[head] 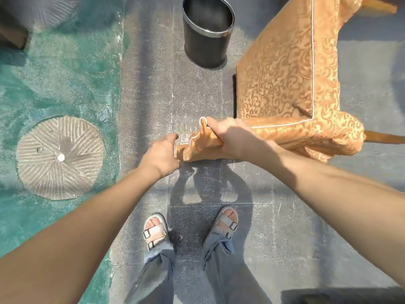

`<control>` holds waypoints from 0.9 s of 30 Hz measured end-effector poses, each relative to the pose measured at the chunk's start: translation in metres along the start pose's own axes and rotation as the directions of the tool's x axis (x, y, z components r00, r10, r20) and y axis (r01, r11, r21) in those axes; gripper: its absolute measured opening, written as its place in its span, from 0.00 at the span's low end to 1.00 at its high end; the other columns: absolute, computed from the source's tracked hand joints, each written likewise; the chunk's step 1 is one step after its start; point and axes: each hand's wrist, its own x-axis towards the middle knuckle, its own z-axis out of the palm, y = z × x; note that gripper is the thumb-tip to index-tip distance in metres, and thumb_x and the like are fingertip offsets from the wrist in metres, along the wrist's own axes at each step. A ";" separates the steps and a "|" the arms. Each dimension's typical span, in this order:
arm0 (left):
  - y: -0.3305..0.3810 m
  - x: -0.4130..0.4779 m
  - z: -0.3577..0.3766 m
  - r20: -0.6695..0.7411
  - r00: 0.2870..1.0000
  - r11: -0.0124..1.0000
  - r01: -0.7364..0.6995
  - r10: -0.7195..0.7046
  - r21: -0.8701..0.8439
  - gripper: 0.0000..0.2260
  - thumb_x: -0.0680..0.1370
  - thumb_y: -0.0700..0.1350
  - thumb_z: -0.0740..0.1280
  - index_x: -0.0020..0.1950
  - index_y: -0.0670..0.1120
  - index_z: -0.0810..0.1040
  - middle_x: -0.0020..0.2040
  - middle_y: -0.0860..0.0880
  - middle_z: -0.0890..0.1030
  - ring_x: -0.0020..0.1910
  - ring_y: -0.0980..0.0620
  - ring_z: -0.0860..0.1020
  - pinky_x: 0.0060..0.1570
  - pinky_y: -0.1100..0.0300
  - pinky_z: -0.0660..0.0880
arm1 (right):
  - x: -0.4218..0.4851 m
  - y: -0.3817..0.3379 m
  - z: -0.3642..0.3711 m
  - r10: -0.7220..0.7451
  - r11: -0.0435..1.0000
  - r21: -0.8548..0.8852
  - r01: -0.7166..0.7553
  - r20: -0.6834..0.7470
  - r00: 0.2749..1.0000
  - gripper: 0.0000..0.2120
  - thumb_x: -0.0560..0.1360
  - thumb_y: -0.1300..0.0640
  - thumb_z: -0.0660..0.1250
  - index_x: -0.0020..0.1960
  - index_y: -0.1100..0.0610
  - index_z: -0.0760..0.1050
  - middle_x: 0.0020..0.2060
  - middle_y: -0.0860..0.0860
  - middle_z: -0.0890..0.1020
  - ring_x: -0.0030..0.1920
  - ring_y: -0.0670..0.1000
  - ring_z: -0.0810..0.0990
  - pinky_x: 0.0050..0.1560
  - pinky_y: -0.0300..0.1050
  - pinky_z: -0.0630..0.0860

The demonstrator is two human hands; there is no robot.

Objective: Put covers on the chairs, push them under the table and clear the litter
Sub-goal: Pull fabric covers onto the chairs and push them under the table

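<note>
Right hand [228, 137] grips cover [285, 73] above grey paving [197, 95].

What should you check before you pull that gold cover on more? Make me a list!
1. Right hand grips the gold cover at its bunched edge: ok.
2. Left hand holds the cover's loose end: ok, though its fingertips are hidden.
3. Cover pulled smooth over the chair: not ok, it is bunched near the hands and at the near corner.
4. Black bin stands apart from the chair: ok.
5. Sandalled feet are off the fabric: ok.
</note>
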 end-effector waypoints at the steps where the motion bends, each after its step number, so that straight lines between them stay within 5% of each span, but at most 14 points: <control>1: 0.018 -0.003 0.000 0.018 1.000 1.000 -0.023 0.023 0.008 0.40 0.71 0.39 0.79 0.79 0.49 0.63 0.71 0.40 0.73 0.64 0.40 0.77 0.62 0.48 0.76 | -0.022 0.014 -0.015 -0.045 0.998 0.033 0.046 -0.030 0.999 0.21 0.76 0.52 0.73 0.61 0.50 0.65 0.44 0.52 0.81 0.42 0.55 0.80 0.42 0.49 0.79; 5: 0.096 -0.012 0.011 0.080 0.980 0.981 -0.185 0.180 0.060 0.46 0.70 0.40 0.81 0.81 0.51 0.58 0.71 0.42 0.72 0.69 0.40 0.73 0.69 0.45 0.72 | -0.108 0.075 -0.085 -0.094 0.970 0.215 0.113 -0.099 0.991 0.25 0.69 0.33 0.72 0.48 0.44 0.60 0.33 0.44 0.77 0.32 0.48 0.76 0.32 0.45 0.71; 7: 0.132 -0.017 0.024 0.119 0.962 0.960 -0.260 0.248 0.101 0.50 0.70 0.38 0.80 0.82 0.56 0.55 0.72 0.46 0.72 0.68 0.43 0.74 0.68 0.44 0.73 | -0.145 0.117 -0.107 -0.058 0.970 0.227 0.085 -0.124 0.991 0.25 0.68 0.41 0.76 0.48 0.43 0.60 0.35 0.45 0.78 0.34 0.49 0.76 0.34 0.47 0.71; 10: 0.177 -0.023 0.051 0.173 0.931 0.925 -0.349 0.323 0.148 0.53 0.69 0.34 0.80 0.83 0.59 0.52 0.75 0.49 0.71 0.68 0.46 0.76 0.70 0.43 0.72 | -0.200 0.179 -0.130 -0.005 0.968 0.246 0.038 -0.133 0.991 0.25 0.66 0.60 0.79 0.51 0.48 0.65 0.34 0.42 0.75 0.34 0.42 0.73 0.34 0.36 0.66; 13: 0.222 -0.027 0.078 0.057 0.887 0.883 -0.461 0.458 0.091 0.44 0.71 0.36 0.79 0.81 0.52 0.61 0.70 0.50 0.75 0.62 0.49 0.78 0.61 0.52 0.78 | -0.250 0.231 -0.155 0.043 0.946 0.325 0.013 -0.164 0.985 0.27 0.64 0.60 0.81 0.49 0.44 0.65 0.35 0.37 0.74 0.39 0.33 0.75 0.39 0.27 0.67; 15: 0.257 -0.030 0.085 -0.057 0.825 0.820 -0.547 0.562 0.168 0.30 0.71 0.34 0.76 0.70 0.47 0.70 0.57 0.49 0.79 0.50 0.47 0.79 0.41 0.61 0.75 | -0.278 0.262 -0.170 0.114 0.934 0.355 -0.033 -0.210 0.971 0.31 0.64 0.60 0.82 0.49 0.41 0.62 0.37 0.40 0.74 0.38 0.41 0.74 0.41 0.30 0.68; 17: 0.294 -0.034 0.081 -0.055 0.781 0.761 -0.585 0.622 0.281 0.23 0.70 0.36 0.73 0.61 0.47 0.70 0.51 0.49 0.78 0.44 0.45 0.79 0.34 0.60 0.68 | -0.302 0.289 -0.186 0.191 0.924 0.373 -0.087 -0.252 0.949 0.29 0.64 0.62 0.81 0.49 0.45 0.64 0.38 0.42 0.74 0.39 0.43 0.71 0.43 0.32 0.70; 20: 0.350 -0.042 0.066 0.027 0.758 0.691 -0.607 0.651 0.393 0.22 0.73 0.43 0.71 0.64 0.50 0.67 0.55 0.48 0.80 0.46 0.39 0.82 0.35 0.52 0.74 | -0.336 0.311 -0.208 0.235 0.961 0.228 -0.154 -0.391 0.890 0.29 0.64 0.64 0.77 0.62 0.54 0.72 0.54 0.49 0.79 0.55 0.50 0.77 0.60 0.49 0.75; 23: 0.400 -0.053 0.060 0.059 0.759 0.678 -0.611 0.648 0.409 0.23 0.74 0.43 0.69 0.66 0.50 0.66 0.60 0.49 0.80 0.49 0.40 0.84 0.42 0.50 0.79 | -0.360 0.311 -0.215 0.188 0.953 -0.096 -0.288 -0.558 0.808 0.44 0.62 0.63 0.71 0.77 0.47 0.64 0.72 0.48 0.71 0.75 0.53 0.67 0.79 0.57 0.54; 27: 0.460 -0.056 0.068 0.061 0.751 0.653 -0.608 0.658 0.452 0.26 0.75 0.46 0.70 0.70 0.49 0.64 0.66 0.48 0.77 0.52 0.38 0.83 0.43 0.49 0.75 | -0.369 0.311 -0.193 0.169 0.881 -0.337 -0.331 -0.429 0.887 0.26 0.71 0.60 0.54 0.68 0.52 0.73 0.66 0.51 0.77 0.74 0.57 0.70 0.77 0.71 0.46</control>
